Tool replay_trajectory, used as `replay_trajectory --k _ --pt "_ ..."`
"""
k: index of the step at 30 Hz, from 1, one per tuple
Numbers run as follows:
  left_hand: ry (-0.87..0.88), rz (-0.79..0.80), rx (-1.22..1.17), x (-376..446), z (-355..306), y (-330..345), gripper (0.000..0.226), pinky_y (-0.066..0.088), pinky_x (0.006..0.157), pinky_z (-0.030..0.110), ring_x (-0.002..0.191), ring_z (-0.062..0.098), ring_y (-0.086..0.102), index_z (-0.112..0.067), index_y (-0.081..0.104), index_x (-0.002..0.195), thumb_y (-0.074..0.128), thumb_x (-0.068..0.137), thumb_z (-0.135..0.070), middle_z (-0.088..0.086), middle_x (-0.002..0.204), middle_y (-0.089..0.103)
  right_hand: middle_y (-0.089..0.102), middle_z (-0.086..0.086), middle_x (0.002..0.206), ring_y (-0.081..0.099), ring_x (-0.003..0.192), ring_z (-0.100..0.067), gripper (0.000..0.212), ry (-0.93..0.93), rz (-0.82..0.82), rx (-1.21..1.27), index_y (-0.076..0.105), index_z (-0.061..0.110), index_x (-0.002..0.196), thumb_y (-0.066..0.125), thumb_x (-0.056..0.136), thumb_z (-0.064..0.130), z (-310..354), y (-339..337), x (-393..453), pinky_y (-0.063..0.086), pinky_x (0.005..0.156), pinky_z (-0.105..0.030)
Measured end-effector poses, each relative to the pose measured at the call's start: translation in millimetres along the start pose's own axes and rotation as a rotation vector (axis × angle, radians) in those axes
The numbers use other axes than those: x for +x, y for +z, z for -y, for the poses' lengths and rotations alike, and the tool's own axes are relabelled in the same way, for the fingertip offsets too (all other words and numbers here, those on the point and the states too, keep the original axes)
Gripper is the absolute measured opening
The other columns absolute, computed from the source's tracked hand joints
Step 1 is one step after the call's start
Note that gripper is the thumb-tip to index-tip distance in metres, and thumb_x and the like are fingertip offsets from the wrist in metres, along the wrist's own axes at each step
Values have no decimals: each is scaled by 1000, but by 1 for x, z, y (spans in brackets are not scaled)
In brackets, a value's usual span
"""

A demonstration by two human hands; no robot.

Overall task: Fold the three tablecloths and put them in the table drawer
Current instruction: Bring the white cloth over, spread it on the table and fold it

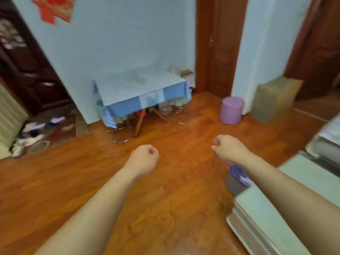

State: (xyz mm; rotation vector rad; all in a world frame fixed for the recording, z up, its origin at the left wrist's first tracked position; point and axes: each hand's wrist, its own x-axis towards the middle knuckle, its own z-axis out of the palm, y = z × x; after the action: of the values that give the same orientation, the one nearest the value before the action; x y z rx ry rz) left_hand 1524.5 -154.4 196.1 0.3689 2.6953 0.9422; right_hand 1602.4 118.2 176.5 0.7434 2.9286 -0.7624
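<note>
A small table (pixel 145 105) stands against the pale wall ahead, draped in a light blue tablecloth (pixel 139 83) whose darker blue edge hangs over the front. Both my arms reach forward over the wooden floor, well short of the table. My left hand (pixel 142 158) is curled into a loose fist with nothing in it. My right hand (pixel 227 148) is also closed and holds nothing. No drawer shows in this blurred view.
A purple cylindrical bin (pixel 231 110) and a cardboard box (pixel 274 99) stand by the right wall. A pale surface (pixel 272 218) and a grey bin with a purple liner (pixel 237 179) lie at my right. Clothes and shoes (pixel 31 137) litter the left floor. Wire racks and jars sit under the table.
</note>
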Motion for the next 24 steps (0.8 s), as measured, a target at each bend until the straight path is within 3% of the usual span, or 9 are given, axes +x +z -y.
replay_trajectory --k 5,10,14,21,24 --pt "-9 -135 21 72 38 -100 14 55 90 38 98 13 65 -32 68 102 53 101 -31 -9 106 68 63 -9 128 60 113 -31 36 -218 23 -133 61 12 126 51 95 29 145 -7 87 51 93 -38" --pt "-36 -202 19 167 67 -155 16 56 87 38 90 12 65 -31 67 93 54 101 -28 -9 97 69 68 -10 107 64 93 -28 28 -334 67 -185 67 11 110 51 89 21 267 16 197 53 75 -35" --pt "-120 -217 26 235 101 -208 21 56 82 38 89 17 67 -20 74 94 55 100 -27 -4 93 72 67 -9 97 65 89 -29 19 -381 154 -160 66 10 97 50 90 19 357 45 271 52 71 -32" --pt "-224 -319 -107 336 176 -299 15 52 74 30 89 16 70 -27 71 95 57 101 -29 -6 93 73 65 -9 113 62 95 -27 25 -484 191 -186 62 13 115 50 95 22 472 91 380 50 72 -34" --pt "-251 -301 -142 386 212 -320 17 47 68 27 88 15 71 -26 71 96 56 102 -30 -5 94 74 63 -10 123 61 105 -29 32 -478 196 -184 59 14 124 50 98 29 502 112 430 52 83 -36"
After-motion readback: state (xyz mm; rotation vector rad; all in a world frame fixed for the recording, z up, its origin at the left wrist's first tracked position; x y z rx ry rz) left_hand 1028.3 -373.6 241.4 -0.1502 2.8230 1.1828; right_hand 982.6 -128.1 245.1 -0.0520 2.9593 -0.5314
